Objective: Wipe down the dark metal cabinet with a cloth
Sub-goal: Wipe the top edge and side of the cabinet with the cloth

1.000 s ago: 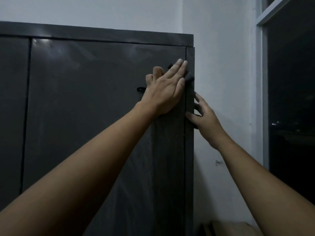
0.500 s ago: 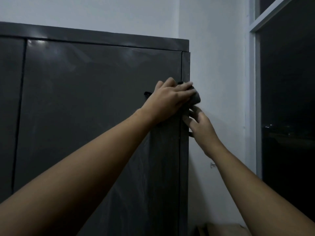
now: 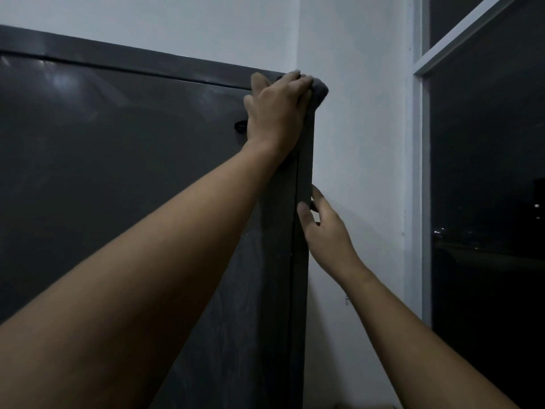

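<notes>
The dark metal cabinet (image 3: 124,160) fills the left half of the head view, its door surface streaked and glossy. My left hand (image 3: 277,110) is at the cabinet's top right corner, pressing a grey cloth (image 3: 320,91) that bulges out past the corner under my fingers. A small dark handle (image 3: 240,126) shows just left of that hand. Lower down, my right hand (image 3: 323,228) holds the cabinet's right edge, thumb on the front face and fingers behind the side.
A white wall (image 3: 359,143) stands right beside the cabinet with only a narrow gap. A white window frame (image 3: 417,172) and dark glass (image 3: 486,202) fill the right side. Something pale lies low by the wall (image 3: 365,405).
My left hand has slid the cloth up the right edge to the top corner of the cabinet. My right hand has stayed on the side edge, now well below the left.
</notes>
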`<state>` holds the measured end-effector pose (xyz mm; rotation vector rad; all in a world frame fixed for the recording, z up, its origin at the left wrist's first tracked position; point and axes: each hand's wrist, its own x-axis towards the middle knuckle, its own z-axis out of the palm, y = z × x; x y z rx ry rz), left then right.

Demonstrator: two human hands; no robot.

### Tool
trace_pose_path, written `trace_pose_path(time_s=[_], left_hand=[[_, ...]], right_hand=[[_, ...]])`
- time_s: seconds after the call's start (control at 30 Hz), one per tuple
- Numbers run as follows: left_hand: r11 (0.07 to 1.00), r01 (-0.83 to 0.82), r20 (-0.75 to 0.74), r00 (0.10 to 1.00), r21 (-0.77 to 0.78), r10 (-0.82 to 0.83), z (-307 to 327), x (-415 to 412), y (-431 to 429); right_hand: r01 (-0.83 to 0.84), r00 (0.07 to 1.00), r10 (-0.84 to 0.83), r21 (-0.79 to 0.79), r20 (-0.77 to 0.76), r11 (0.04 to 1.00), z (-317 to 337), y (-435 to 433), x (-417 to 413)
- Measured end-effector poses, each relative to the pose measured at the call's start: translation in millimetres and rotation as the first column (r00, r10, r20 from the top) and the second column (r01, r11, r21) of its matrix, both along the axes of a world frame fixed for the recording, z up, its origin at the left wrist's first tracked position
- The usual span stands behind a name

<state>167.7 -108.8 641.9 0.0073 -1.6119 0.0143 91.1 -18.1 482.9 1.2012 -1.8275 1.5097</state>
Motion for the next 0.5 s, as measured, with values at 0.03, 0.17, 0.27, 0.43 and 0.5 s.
trace_pose_path(time_s=[0.03, 0.17, 0.27, 0.43, 0.5], left_hand=[[0.999, -0.03, -0.015, 0.999, -0.013, 0.03, -1, -3, 1], [0.977, -0.036, 0.04, 0.998, -0.209, 0.045, -13, -1, -6], [0.959, 0.016, 0.079, 0.997, -0.283, 0.007, -26, 2, -17], [0.97, 0.169, 0.136, 0.98, -0.177, -0.146, -37, 13, -14], [0.956, 0.269, 0.186, 0.952, -0.119, -0.245, -40, 25, -15]], right_hand=[[0.009, 1.0, -0.009, 0.015, -0.006, 1.0, 0, 0, -2], [0.031, 0.999, -0.03, 0.038, -0.017, 0.999, -1, -1, -9], [0.046, 0.997, -0.048, -0.034, -0.062, 0.998, 3, -2, -1], [0.101, 0.934, -0.167, -0.215, -0.314, 0.971, 47, -3, 42], [0.08, 0.933, -0.111, -0.103, -0.342, 0.991, 62, -14, 53]])
